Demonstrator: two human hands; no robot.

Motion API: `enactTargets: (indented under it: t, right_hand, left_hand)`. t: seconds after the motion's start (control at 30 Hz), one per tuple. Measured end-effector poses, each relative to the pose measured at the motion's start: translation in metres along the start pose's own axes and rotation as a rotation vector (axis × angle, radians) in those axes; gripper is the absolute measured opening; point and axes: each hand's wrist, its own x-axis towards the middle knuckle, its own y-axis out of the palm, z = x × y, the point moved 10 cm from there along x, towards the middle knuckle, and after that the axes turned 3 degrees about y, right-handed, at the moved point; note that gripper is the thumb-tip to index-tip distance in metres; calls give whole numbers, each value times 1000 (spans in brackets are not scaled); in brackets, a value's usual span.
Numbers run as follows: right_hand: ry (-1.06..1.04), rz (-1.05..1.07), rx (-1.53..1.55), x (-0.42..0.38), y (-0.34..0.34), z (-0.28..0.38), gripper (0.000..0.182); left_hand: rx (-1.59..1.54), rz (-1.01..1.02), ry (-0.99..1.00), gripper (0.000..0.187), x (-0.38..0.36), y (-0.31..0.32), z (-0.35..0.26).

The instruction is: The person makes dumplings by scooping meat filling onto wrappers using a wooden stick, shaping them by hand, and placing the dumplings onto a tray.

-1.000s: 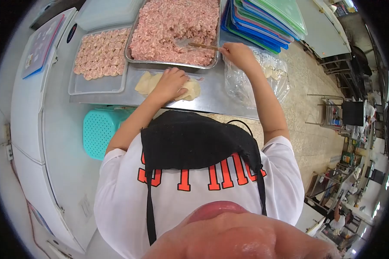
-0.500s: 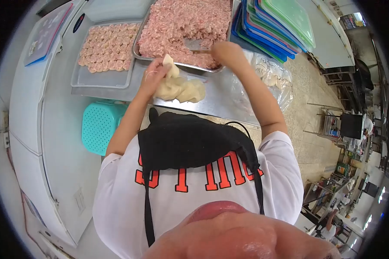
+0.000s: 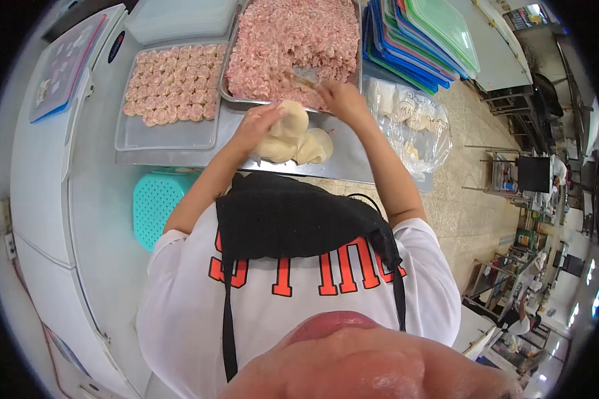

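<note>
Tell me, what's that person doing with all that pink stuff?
The person is making dumplings. The left hand holds up a round wrapper above a small pile of wrappers. The right hand holds a wooden spatula in the tray of pink minced filling. Finished dumplings sit in rows on another tray beside it.

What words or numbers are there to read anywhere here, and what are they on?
Orange block letters on the white shirt: the black apron covers their tops, so no word reads for sure.
Oval label on the white freezer: too small to read.
Markings on the blue-edged board: too blurred to read.
</note>
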Motion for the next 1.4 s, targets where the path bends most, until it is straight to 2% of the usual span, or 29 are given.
enactTargets:
  t: [0.03,0.1,0.13,0.2,0.23,0.3,0.43,0.5,0.53,0.6,0.63,0.7,0.73,0.8,0.83,0.9,0.93,0.97,1.0,1.03,1.1,1.13,1.17,1.2,1.23,1.3,1.33,1.37,1.4]
  right_hand:
    - [9,2,-2,1,-14,1,28]
    - [25,-13,-213,4,-40,0,26]
    - [-66,-111,-251,5,-47,0,23]
    - [-75,-53,-390,5,-13,-16,22]
    - [-96,12,-522,4,-1,-13,21]
    - [-66,-42,-415,-6,13,7,19]
    - [-5,-37,-237,-19,19,28,24]
    - [24,-62,-136,-23,11,27,26]
    - [60,-38,-64,-23,7,23,27]
    - [94,-9,9,-22,0,13,28]
    - [86,-43,-61,-18,-7,7,26]
    - [75,-74,-125,-8,-10,-1,25]
    - [41,-106,-216,-1,-12,-2,24]
    - [-31,-98,-406,11,-2,0,20]
    - [-35,-102,-405,15,8,0,20]
    - [-20,-19,-420,17,32,9,19]
    - [-50,-4,-277,10,21,24,22]
    - [-50,-7,-275,11,22,16,22]
    - [-30,38,-104,13,26,0,25]
    - [-11,84,66,13,26,-10,28]
    - [-17,40,197,9,12,-19,30]
    - [-21,-5,330,7,1,-20,33]
    - [-24,-6,332,6,-7,-22,33]
    - [100,69,412,6,-12,-28,32]
    - [226,144,491,2,-11,-36,32]
    - [251,156,611,0,-16,-38,31]
    - [281,171,732,-3,-18,-38,30]
    - [271,152,728,-5,-23,-35,30]
    - [253,110,842,-8,-27,-27,29]
  left_hand:
    - [-3,7,-5,32,6,-7,12]
    - [80,115,122,35,26,-18,29]
    - [81,126,123,35,24,-16,21]
    - [693,173,327,38,14,-5,-6]
    - [693,179,332,38,14,-4,-4]
    - [273,50,150,35,16,-21,15]
    - [401,-5,206,33,18,-25,15]
    - [118,-45,94,30,20,-30,30]
    - [115,-44,98,30,18,-24,17]
    - [-518,-46,-216,29,9,-4,27]
    - [-521,-51,-216,29,13,-7,35]
    - [132,196,19,29,26,1,37]
    - [132,192,18,29,25,2,35]
    - [849,248,797,29,1,35,-28]
    - [853,245,799,29,-1,42,-38]
    - [520,167,322,30,10,33,-20]
    - [523,165,321,30,12,33,-19]
    - [346,139,250,29,17,27,-14]
    - [170,113,180,28,22,24,-8]
    - [170,114,181,28,22,27,-16]
    - [-314,138,-35,29,19,36,-10]
    - [-314,134,-34,29,23,35,-8]
    - [136,136,136,31,29,30,-18]
    - [588,134,304,32,31,32,-27]
    - [590,133,306,32,32,33,-21]
    - [294,-19,222,33,39,15,-10]
    - [-102,9,44,35,32,24,-12]
    - [-96,18,63,35,31,27,-17]
    - [-421,-57,-13,37,33,23,-8]
